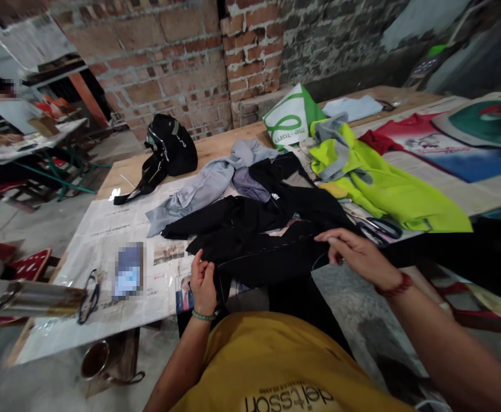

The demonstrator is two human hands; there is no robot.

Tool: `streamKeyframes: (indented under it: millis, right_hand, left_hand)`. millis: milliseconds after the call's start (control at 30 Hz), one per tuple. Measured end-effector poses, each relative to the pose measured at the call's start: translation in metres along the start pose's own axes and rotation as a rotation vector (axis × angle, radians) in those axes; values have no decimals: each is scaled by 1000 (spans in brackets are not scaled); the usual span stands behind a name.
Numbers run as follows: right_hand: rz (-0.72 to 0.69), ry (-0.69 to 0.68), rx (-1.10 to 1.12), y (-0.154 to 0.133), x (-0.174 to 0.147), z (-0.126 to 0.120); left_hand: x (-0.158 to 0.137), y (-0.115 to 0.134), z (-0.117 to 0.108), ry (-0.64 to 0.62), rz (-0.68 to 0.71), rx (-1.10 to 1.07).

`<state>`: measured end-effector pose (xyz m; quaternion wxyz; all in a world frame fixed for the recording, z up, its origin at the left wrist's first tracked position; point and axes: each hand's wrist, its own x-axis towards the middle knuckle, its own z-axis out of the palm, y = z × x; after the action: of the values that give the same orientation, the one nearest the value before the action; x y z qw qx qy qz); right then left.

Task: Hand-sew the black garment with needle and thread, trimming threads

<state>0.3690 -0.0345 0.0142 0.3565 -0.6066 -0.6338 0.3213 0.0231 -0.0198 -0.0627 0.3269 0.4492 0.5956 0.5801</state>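
A black garment (pixel 267 257) with a line of white stitches along its near edge lies across the table edge and my lap. At its left end my left hand (pixel 203 289) has thumb and fingers closed on the cloth. My right hand (pixel 356 257) is at the garment's right part, index finger reaching toward the stitched edge and the other fingers curled. A thin thread-like loop shows beside those fingers; what they pinch is too small to make out. Dark-handled scissors (pixel 379 229) lie just beyond my right hand.
A grey garment (pixel 203 186), a neon yellow garment (pixel 388 189), a black bag (pixel 171 146) and a green-white bag (pixel 293 117) lie on the newspaper-covered table (pixel 100 229). At left are a phone (pixel 128 272), glasses (pixel 88 297) and a metal flask (pixel 31 297). Another person (pixel 16 109) sits far left.
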Motion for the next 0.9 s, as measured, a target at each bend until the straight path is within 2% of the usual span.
streamKeyframes:
  millis: [67, 167, 267, 333, 400, 500, 600, 667, 767, 900]
  right_hand:
    - [9, -71, -117, 10, 1, 3]
    - [31, 12, -330, 39, 2, -8]
    - [98, 83, -346, 60, -1, -24]
    - [112, 108, -348, 64, -4, -32]
    - [46, 159, -402, 61, -5, -37]
    - [-124, 254, -504, 53, -2, -45]
    - [-212, 237, -589, 47, 10, -58]
    - [-218, 209, -696, 43, 20, -71]
    - [-154, 191, -907, 32, 35, -88]
    - [-121, 69, -1099, 16, 49, -85]
  left_hand:
    - [-1, 1, 0, 0, 1, 10]
    - [-1, 2, -1, -15, -13, 25]
    - [-1, 2, -2, -31, -16, 53]
    - [-1, 3, -2, -30, -17, 63]
    - [-1, 3, -2, -34, -28, 60]
    - [-2, 3, -3, -50, -41, 57]
    - [-2, 3, -3, -58, -34, 71]
    - [-2, 2, -4, -56, -23, 80]
    - [-2, 1, -4, -47, -19, 88]
    - [-3, 1, -3, -51, -24, 80]
